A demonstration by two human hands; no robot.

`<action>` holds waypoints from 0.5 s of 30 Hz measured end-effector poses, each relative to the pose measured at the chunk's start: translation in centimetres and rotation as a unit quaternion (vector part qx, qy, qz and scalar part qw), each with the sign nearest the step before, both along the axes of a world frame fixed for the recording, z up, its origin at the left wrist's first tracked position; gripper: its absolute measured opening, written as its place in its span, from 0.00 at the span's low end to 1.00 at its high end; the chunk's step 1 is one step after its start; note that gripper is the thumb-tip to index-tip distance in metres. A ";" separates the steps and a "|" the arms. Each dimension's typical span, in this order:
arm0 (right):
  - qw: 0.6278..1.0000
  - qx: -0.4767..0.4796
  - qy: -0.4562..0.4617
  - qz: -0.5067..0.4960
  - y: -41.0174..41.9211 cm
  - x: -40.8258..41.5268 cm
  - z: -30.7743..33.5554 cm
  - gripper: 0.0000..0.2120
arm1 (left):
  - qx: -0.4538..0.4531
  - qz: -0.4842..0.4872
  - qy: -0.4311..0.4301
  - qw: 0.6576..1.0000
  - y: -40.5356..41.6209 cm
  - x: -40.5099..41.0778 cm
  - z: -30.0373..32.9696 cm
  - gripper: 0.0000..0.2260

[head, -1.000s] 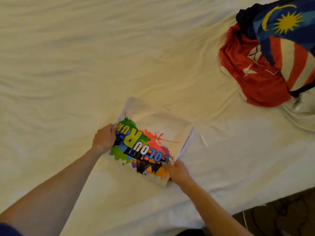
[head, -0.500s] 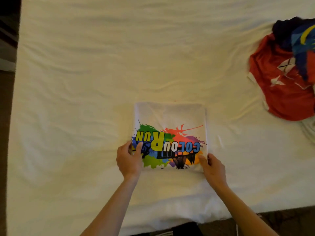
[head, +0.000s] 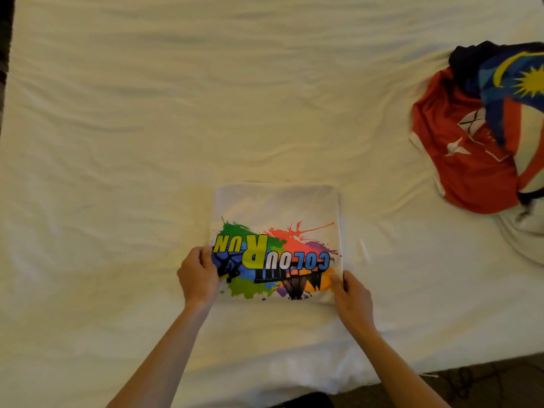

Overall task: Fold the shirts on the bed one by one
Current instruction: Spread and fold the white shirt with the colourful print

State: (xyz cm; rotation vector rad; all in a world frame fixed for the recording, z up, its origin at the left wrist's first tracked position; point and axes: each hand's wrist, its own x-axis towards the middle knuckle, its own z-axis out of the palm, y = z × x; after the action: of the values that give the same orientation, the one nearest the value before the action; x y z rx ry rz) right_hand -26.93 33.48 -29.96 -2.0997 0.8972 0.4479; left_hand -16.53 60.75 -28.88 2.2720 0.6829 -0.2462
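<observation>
A white shirt (head: pixel 276 210) with a bright "COLOUR RUN" splash print lies folded into a neat square near the bed's front edge, print facing up and upside down to me. My left hand (head: pixel 197 275) grips its near left corner, fingers curled round the edge. My right hand (head: pixel 351 295) holds the near right corner, thumb on top of the fabric. A red shirt (head: pixel 471 166) and a blue, red and white flag-print shirt (head: pixel 518 92) lie crumpled in a heap at the right edge of the bed.
The cream bed sheet (head: pixel 147 142) spreads wide and wrinkled to the left and behind the folded shirt. The bed's front edge runs along the bottom, with dark floor (head: pixel 485 381) at the lower right. A dark strip borders the far left.
The folded shirt has turned from a slanted position to square with the bed edge. Both hands stayed on its near corners while the view shifted left, then back.
</observation>
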 end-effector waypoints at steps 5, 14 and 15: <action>0.999 0.025 -0.001 -0.022 0.0 -0.1 0.1 0.16 | 0.093 -0.019 -0.036 0.995 -1.9 1.5 0.4 0.14; 0.994 0.087 0.054 -0.044 -0.9 0.2 0.7 0.18 | 0.147 -0.543 0.081 0.823 -13.5 13.7 0.5 0.39; 0.993 0.095 0.059 -0.047 -1.0 0.3 0.8 0.18 | 0.165 -0.554 0.090 0.811 -14.3 14.9 0.4 0.39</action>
State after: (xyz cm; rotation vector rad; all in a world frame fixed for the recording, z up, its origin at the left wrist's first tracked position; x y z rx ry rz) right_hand -26.59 32.46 -29.14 -1.8652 0.9777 0.5897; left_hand -1.65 46.43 -28.45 2.7514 -0.6778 -0.9532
